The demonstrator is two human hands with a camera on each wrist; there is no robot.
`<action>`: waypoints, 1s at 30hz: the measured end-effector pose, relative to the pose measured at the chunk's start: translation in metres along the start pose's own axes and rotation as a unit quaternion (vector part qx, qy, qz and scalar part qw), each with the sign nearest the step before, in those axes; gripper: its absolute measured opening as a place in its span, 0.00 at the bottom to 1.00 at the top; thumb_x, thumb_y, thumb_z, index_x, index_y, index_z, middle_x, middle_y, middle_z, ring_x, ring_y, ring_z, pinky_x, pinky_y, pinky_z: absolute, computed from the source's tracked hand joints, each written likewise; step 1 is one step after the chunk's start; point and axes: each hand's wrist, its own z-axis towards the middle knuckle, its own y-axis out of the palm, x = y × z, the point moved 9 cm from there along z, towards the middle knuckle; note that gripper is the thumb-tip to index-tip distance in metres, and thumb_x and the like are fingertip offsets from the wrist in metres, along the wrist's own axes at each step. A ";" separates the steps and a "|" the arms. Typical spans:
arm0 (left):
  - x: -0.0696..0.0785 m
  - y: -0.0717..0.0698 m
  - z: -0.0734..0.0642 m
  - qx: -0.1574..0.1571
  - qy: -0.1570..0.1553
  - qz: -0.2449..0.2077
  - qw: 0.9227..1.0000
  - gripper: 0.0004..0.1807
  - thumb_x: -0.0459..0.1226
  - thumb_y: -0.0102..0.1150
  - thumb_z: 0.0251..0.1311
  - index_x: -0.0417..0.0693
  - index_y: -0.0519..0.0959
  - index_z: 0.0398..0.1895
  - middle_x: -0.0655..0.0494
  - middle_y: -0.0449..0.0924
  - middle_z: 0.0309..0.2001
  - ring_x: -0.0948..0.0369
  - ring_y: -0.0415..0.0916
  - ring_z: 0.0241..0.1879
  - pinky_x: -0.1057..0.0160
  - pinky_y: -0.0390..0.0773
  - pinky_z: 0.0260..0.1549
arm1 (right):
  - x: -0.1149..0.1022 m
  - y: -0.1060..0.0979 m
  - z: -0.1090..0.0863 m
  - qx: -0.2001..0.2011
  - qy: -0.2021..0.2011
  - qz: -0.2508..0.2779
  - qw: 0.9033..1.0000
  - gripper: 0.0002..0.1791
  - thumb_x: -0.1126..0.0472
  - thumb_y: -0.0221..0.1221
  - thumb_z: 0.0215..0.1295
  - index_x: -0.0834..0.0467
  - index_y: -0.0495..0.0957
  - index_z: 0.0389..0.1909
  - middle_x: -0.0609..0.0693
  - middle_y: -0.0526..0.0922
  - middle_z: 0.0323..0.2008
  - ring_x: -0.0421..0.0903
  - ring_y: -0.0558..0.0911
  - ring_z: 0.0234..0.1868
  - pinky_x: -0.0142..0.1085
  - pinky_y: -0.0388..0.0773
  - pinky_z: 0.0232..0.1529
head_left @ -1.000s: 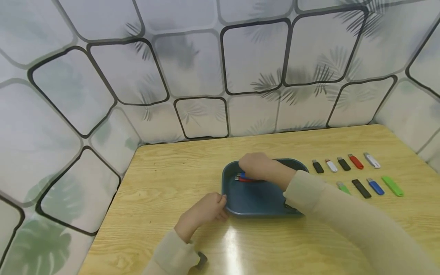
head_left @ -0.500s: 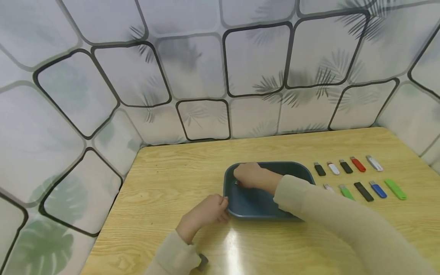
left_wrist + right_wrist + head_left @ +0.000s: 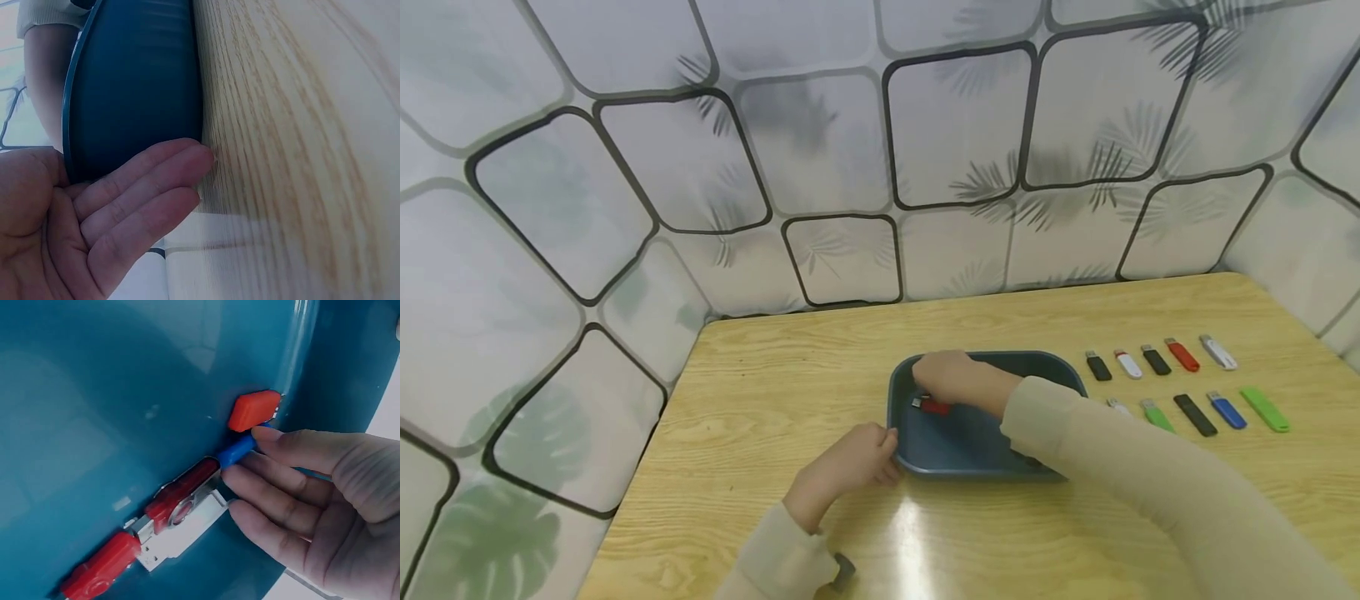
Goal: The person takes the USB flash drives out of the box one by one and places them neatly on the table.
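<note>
My right hand (image 3: 943, 377) reaches into a dark blue plastic tray (image 3: 955, 450), near its back left corner. In the right wrist view its thumb and fingers pinch a blue USB stick (image 3: 236, 451). Beside it lie an orange-red USB stick (image 3: 253, 410), a dark red one with a metal swivel (image 3: 184, 490), a white one (image 3: 194, 526) and another red one (image 3: 100, 565). My left hand (image 3: 853, 458) holds the tray's front left corner, its fingers (image 3: 147, 181) lying along the outer wall; the thumb is hidden in the left wrist view.
On the wooden table (image 3: 775, 375), right of the tray, several USB sticks lie in two rows, among them a red one (image 3: 1182, 355), a blue one (image 3: 1227, 410) and a light green one (image 3: 1265, 409). Patterned cloth (image 3: 842, 167) stands behind and at both sides.
My right hand has shifted slightly left and down inside the tray. The blue stick seen beneath it earlier is now covered in the head view; a red one shows. My left hand stays at the corner.
</note>
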 end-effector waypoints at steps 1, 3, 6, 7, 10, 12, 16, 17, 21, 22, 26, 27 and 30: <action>0.000 0.000 0.000 -0.001 0.002 0.000 1.000 0.25 0.38 0.32 0.74 0.30 0.78 0.32 0.42 0.84 0.28 0.51 0.85 0.29 0.58 0.83 0.30 | 0.000 0.001 0.000 0.003 -0.003 -0.005 1.000 0.07 0.71 0.62 0.56 0.56 0.78 0.24 0.48 0.76 0.22 0.42 0.71 0.23 0.33 0.74 0.24; 0.000 0.000 0.000 -0.002 0.005 -0.001 1.000 0.25 0.38 0.31 0.74 0.30 0.78 0.32 0.42 0.84 0.28 0.51 0.85 0.29 0.59 0.83 0.30 | -0.001 0.001 0.000 0.009 -0.010 -0.021 1.000 0.06 0.71 0.63 0.54 0.56 0.79 0.25 0.48 0.78 0.24 0.42 0.71 0.24 0.34 0.76 0.26; 0.000 0.000 0.000 -0.003 0.008 0.002 1.000 0.25 0.37 0.31 0.74 0.30 0.78 0.32 0.42 0.85 0.28 0.52 0.85 0.28 0.59 0.83 0.30 | -0.004 0.004 -0.001 0.010 -0.018 -0.037 0.999 0.05 0.70 0.63 0.56 0.56 0.79 0.27 0.47 0.78 0.25 0.41 0.71 0.25 0.35 0.77 0.29; 0.000 0.000 0.000 -0.003 0.009 0.004 1.000 0.26 0.38 0.31 0.74 0.30 0.79 0.32 0.43 0.85 0.28 0.52 0.85 0.28 0.58 0.84 0.31 | -0.005 0.004 -0.001 0.010 -0.019 -0.036 0.999 0.05 0.70 0.62 0.57 0.57 0.79 0.28 0.47 0.78 0.25 0.42 0.71 0.25 0.35 0.77 0.29; -0.001 0.001 0.001 -0.002 0.010 0.006 1.000 0.26 0.38 0.31 0.74 0.31 0.79 0.33 0.43 0.85 0.28 0.52 0.85 0.28 0.58 0.84 0.31 | -0.007 0.008 -0.003 -0.006 -0.011 -0.022 1.000 0.04 0.69 0.61 0.59 0.57 0.79 0.29 0.47 0.75 0.24 0.42 0.70 0.24 0.34 0.75 0.27; -0.001 0.001 0.002 -0.002 0.012 0.005 1.000 0.25 0.38 0.31 0.74 0.31 0.79 0.32 0.43 0.85 0.27 0.52 0.85 0.28 0.58 0.83 0.30 | -0.008 0.012 -0.003 -0.019 -0.001 -0.012 1.000 0.04 0.69 0.60 0.59 0.58 0.79 0.29 0.47 0.74 0.23 0.42 0.70 0.24 0.34 0.73 0.25; -0.001 0.001 0.002 0.000 0.017 0.004 1.000 0.25 0.37 0.31 0.74 0.31 0.79 0.32 0.43 0.85 0.26 0.52 0.85 0.28 0.60 0.83 0.28 | -0.008 0.018 -0.002 -0.038 0.012 -0.017 0.999 0.04 0.70 0.62 0.57 0.60 0.77 0.33 0.48 0.74 0.25 0.43 0.71 0.25 0.35 0.74 0.26; 0.000 0.001 0.002 -0.001 0.018 0.002 1.000 0.25 0.37 0.31 0.74 0.31 0.79 0.31 0.43 0.84 0.26 0.52 0.85 0.28 0.60 0.83 0.28 | -0.009 0.018 -0.001 -0.041 0.011 -0.019 0.999 0.06 0.70 0.63 0.56 0.60 0.76 0.34 0.49 0.74 0.26 0.43 0.72 0.26 0.35 0.75 0.26; -0.002 0.001 0.002 0.001 0.014 0.004 1.000 0.26 0.37 0.31 0.74 0.31 0.79 0.31 0.44 0.85 0.26 0.53 0.85 0.27 0.60 0.83 0.28 | -0.007 0.020 0.002 -0.052 0.001 -0.019 0.998 0.10 0.67 0.66 0.53 0.58 0.74 0.34 0.48 0.75 0.28 0.43 0.72 0.27 0.34 0.75 0.29; -0.003 0.001 0.002 0.002 0.012 0.004 1.000 0.26 0.37 0.31 0.74 0.32 0.79 0.31 0.44 0.85 0.26 0.53 0.84 0.27 0.59 0.83 0.29 | -0.007 0.019 0.001 -0.055 -0.003 -0.018 0.998 0.11 0.66 0.67 0.52 0.58 0.74 0.33 0.47 0.74 0.27 0.43 0.71 0.27 0.34 0.75 0.29; -0.007 0.003 0.002 0.003 0.003 0.007 1.000 0.26 0.38 0.31 0.73 0.32 0.79 0.31 0.45 0.85 0.27 0.54 0.84 0.27 0.59 0.83 0.29 | -0.001 0.012 -0.009 -0.064 -0.013 -0.007 0.998 0.11 0.65 0.66 0.50 0.54 0.71 0.23 0.44 0.70 0.22 0.40 0.68 0.23 0.31 0.68 0.24; -0.007 0.003 0.002 0.003 0.003 0.010 1.000 0.26 0.38 0.31 0.73 0.32 0.79 0.31 0.45 0.85 0.27 0.54 0.84 0.27 0.59 0.83 0.29 | 0.000 0.008 -0.012 -0.064 -0.017 -0.007 0.998 0.13 0.65 0.66 0.50 0.53 0.69 0.20 0.43 0.68 0.20 0.40 0.66 0.21 0.31 0.65 0.22; -0.006 0.003 0.000 0.002 0.007 0.015 1.000 0.26 0.38 0.31 0.73 0.32 0.80 0.31 0.45 0.85 0.27 0.54 0.84 0.27 0.59 0.83 0.29 | 0.004 -0.005 -0.025 -0.062 -0.028 0.001 0.998 0.18 0.66 0.64 0.49 0.52 0.63 0.15 0.43 0.62 0.16 0.40 0.61 0.18 0.31 0.58 0.19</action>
